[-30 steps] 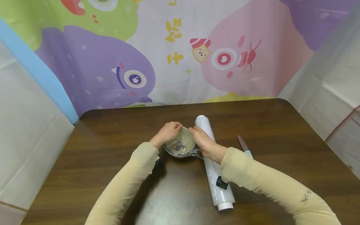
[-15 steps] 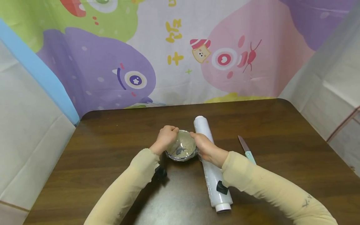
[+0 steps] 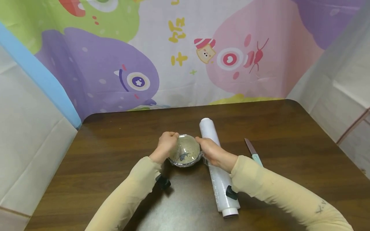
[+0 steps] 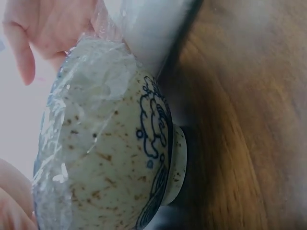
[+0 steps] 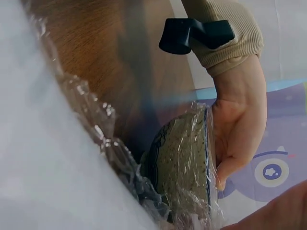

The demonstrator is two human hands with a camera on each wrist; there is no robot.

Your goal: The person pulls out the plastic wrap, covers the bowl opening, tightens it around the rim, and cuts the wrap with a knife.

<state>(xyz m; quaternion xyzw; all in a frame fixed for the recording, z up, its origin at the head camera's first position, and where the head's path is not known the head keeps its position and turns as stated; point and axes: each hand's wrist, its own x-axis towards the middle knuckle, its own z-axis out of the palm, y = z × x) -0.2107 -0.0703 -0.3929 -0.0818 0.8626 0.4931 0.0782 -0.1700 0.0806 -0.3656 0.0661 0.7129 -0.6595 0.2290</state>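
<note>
A speckled ceramic bowl [image 3: 189, 147] with blue drawings, clearer in the left wrist view, stands upright on the table with clear cling film [image 4: 91, 86] stretched over its mouth and down its side. My left hand [image 3: 164, 147] has its fingers curled at the far left rim, pinching the film's edge. At the right rim my right hand [image 3: 215, 152] holds the film, thumb on top near the edge; its other fingertips are partly hidden. Bunched film [image 5: 120, 155] trails between the bowl and a roll of cling film [image 3: 207, 130], which lies beneath the right wrist.
A small knife [image 3: 255, 157] with a pale blue handle lies to the right of the roll. Dark wrist mounts [image 3: 163, 182] hang under the sleeves. A printed cloth [image 3: 185, 86] backs the brown table [image 3: 115, 160], and pale side panels flank it.
Both hands have shifted slightly toward the person, and the left has moved a little left. More of the bowl's film-covered mouth shows. The roll has shifted slightly left.
</note>
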